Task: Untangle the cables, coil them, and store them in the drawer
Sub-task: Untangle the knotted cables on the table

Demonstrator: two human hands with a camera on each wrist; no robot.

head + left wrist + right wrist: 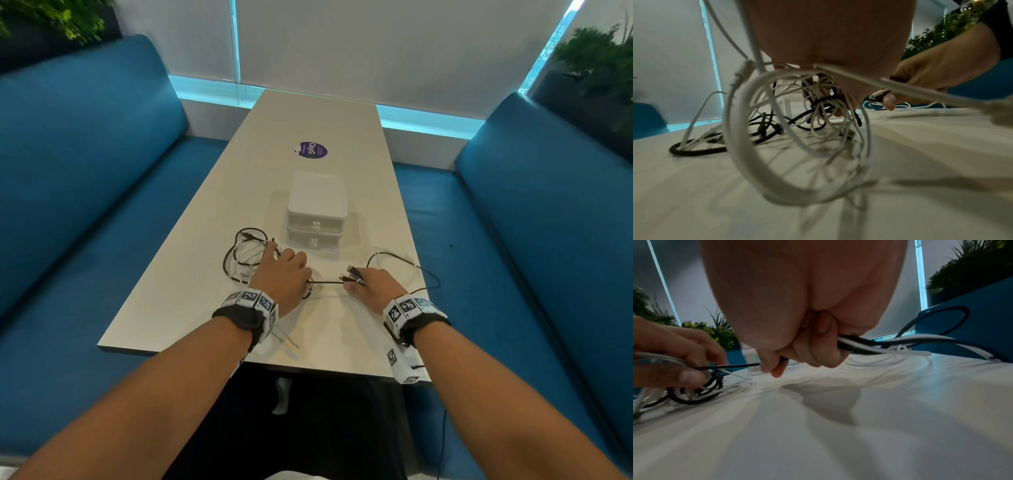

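On the pale table (318, 123), between two blue benches (78, 178), your work sits in the near half. Count: one table, two benches, one white drawer unit (317, 210) with two drawers, both closed, one purple round sticker (311, 150) beyond it. The number of cables cannot be counted: black and white strands overlap too much.

Room: the far half of the table past the sticker is bare, and so is a strip along the near edge below your wrists. One thin strand on the right runs close to the table's right edge.

The cable tangle (246, 260) lies left of the drawer unit, just in front of it, in loose loops of black and white cord resting on the tabletop. From the left wrist view the white loops stand up off the surface and a black cord is wound round a white bundle at the knot.

Your left hand (282, 277) rests on the tangle, fingers curled into it, grasping strands. Your right hand (371, 286) is clenched round a bunch of cable ends (351, 275), plugs poking out toward the left. One black cord (327, 282) runs taut between the two hands.
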